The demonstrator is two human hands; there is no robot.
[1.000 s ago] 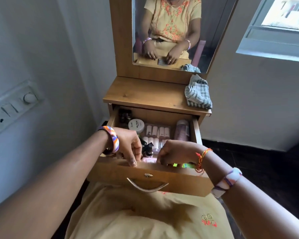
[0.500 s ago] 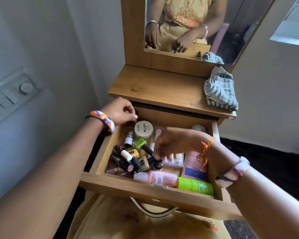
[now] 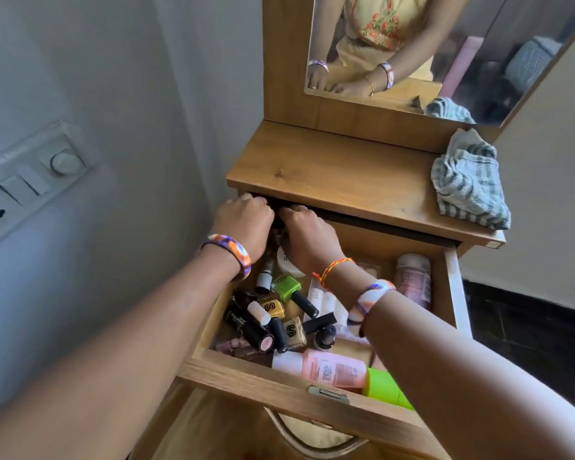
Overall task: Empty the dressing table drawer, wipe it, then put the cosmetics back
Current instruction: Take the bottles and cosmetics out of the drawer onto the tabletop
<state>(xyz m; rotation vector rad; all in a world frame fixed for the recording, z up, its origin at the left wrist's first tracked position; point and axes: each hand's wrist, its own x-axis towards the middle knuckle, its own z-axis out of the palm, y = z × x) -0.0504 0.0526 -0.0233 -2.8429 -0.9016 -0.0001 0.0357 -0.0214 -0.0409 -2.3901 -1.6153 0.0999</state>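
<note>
Both hands are at the back-left corner of the drawer [image 3: 312, 398], under the lip of the tabletop [image 3: 329, 180]. Left hand [image 3: 243, 224]: fingers curled down into the gap, but what they hold is hidden, so I can't tell if it's a grasp. Right hand [image 3: 307, 239]: same story, fingers bent over something dark at the back, grip unclear.

Drawer is pulled well out and still full; emptying has barely begun, by the look of it.

Risks, left to right:
- Loose nail polish bottles [image 3: 284, 288] and the lipstick [image 3: 251, 327] lie heaped on the left. An elbow or wrist dragging back over them would likely scatter them or knock one over the side wall.
- Hands are working blind under the tabletop edge. Pulling up too fast risks knuckles hitting it and dropping whatever comes out.
- Pink bottle [image 3: 331, 370] and green cap [image 3: 384, 388] lie against the front wall; the right forearm passes over them.
- Drawer hangs far out, so leaning weight on it could tip or strain it.
- Checked cloth [image 3: 468, 180] sits at the tabletop's right end, near the edge; stacked cosmetics could push it off.
</note>
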